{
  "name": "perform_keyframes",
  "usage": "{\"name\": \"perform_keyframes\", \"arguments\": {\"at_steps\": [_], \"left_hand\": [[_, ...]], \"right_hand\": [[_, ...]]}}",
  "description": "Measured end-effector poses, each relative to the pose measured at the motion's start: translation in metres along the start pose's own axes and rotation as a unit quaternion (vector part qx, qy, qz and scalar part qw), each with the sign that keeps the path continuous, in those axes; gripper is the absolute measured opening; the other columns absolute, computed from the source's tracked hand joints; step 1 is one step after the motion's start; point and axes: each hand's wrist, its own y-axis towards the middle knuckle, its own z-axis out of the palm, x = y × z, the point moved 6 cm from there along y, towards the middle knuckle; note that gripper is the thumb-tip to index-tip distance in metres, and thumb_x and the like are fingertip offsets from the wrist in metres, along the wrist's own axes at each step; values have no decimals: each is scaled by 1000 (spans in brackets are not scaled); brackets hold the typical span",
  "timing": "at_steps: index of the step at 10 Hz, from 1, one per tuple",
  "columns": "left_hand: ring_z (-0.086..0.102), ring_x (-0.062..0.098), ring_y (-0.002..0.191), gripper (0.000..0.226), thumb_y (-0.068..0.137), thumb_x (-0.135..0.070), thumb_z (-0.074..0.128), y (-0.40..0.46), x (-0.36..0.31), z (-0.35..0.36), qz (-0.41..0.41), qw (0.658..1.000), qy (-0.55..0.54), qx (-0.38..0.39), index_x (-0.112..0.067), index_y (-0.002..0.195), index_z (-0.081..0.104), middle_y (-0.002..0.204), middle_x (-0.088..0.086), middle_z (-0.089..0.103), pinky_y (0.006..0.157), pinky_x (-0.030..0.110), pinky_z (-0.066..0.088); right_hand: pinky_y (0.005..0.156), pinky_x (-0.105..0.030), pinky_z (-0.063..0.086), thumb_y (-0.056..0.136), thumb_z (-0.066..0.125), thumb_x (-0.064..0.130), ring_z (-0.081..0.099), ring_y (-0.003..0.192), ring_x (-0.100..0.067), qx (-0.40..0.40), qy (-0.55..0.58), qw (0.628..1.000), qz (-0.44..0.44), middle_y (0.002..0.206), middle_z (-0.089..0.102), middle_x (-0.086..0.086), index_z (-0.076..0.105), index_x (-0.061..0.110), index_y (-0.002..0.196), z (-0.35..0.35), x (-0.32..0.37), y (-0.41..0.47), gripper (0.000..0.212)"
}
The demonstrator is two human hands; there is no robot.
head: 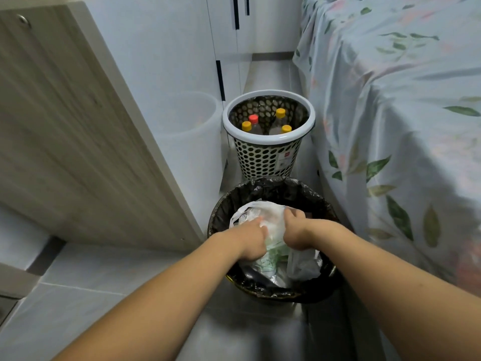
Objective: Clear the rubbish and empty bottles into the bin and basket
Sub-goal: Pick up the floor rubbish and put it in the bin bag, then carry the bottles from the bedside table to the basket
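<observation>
Both hands are pressing down into the bin (325,287): the left hand (253,239) and right hand (295,231) are curling their fingers (290,212) into the white plastic bags (260,212), grasping them directly beneath. The bags are sitting inside the black liner, just under both hands alike. Beyond the fingertips, the perforated basket (265,157) is holding four capped bottles (253,121) upright, beside the bed (403,100).

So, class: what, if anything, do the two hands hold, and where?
Both the left hand and right hand grip the white plastic bag at its crumpled top, inside the bin.
</observation>
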Motion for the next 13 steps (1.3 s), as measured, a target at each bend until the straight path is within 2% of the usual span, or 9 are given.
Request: {"name": "perform_keyframes", "arguments": {"at_steps": [2, 4, 5, 7, 8, 9, 10, 11, 13], "left_hand": [[38, 28, 135, 46, 90, -11, 52, 14, 13, 17, -6, 999, 37, 22, -17, 134, 43, 162, -4, 1, 101, 42, 42], [42, 24, 133, 54, 87, -24, 61, 9, 14, 10, 2, 999, 24, -28, -18, 137, 43, 159, -5, 15, 102, 44, 44], [50, 26, 121, 49, 82, -27, 65, -3, 14, -2, 8, 999, 26, -45, -15, 127, 49, 144, 1, 35, 94, 42, 48], [61, 25, 87, 35, 77, -6, 56, -33, 16, -31, 11, 999, 6, -35, -11, 112, 59, 106, 11, 63, 66, 34, 51], [61, 25, 85, 38, 76, -6, 50, -47, 18, -52, 27, 999, 1, -46, -10, 113, 59, 99, 10, 63, 60, 33, 51], [59, 27, 83, 10, 83, -6, 46, -66, 14, -88, 38, 992, 7, -119, -9, 89, 54, 91, 9, 58, 58, 32, 43], [56, 25, 96, 11, 95, -19, 43, -93, 1, -141, 68, 970, -1, -233, -12, 94, 52, 103, 6, 54, 76, 37, 48], [49, 20, 109, 18, 98, -20, 43, -131, -25, -210, 122, 942, 5, -314, -12, 111, 52, 115, 4, 52, 93, 36, 47], [37, 28, 131, 37, 97, -16, 39, -240, -86, -393, 155, 911, 83, -373, -6, 132, 43, 136, 11, 44, 114, 39, 28]], "right_hand": [[119, -41, 11, 93, 31, 13, -2, 145, -32, 7, 54, 998, 40, 158, -14, -7, -9, 12, 152, 30, 1, 9, 72], [119, -45, 6, 89, 31, 13, -6, 145, -33, -4, 83, 996, 35, 159, -12, -5, -4, 16, 152, 30, 3, 7, 73], [119, -45, 5, 85, 34, 15, -9, 145, -30, -23, 118, 992, 36, 160, -6, 0, 3, 21, 152, 19, 7, -4, 74], [119, -42, 9, 92, 38, 31, 0, 147, -28, -142, 101, 985, 20, 159, 14, -2, 21, 17, 150, -11, 20, -32, 62], [119, -42, 11, 93, 39, 31, 4, 147, -27, -168, 97, 981, 20, 158, 16, -4, 23, 14, 150, -26, 28, -53, 61], [117, -39, 21, 93, 42, 24, 20, 143, -25, -192, 122, 974, 9, 153, 28, -7, 33, 8, 145, -54, 38, -85, 55], [94, -32, 38, 90, 46, 17, 46, 117, -25, -251, 165, 954, 6, 116, 50, -5, 52, 14, 108, -104, 50, -130, 20], [104, -31, 32, 94, 47, 17, 42, 125, -24, -267, 170, 949, 6, 129, 47, -8, 47, 8, 128, -170, 70, -188, 36], [99, -22, 23, 93, 49, 12, 40, 125, -25, -316, 162, 935, -9, 132, 47, -14, 45, 2, 130, -340, 118, -330, 39]]}}
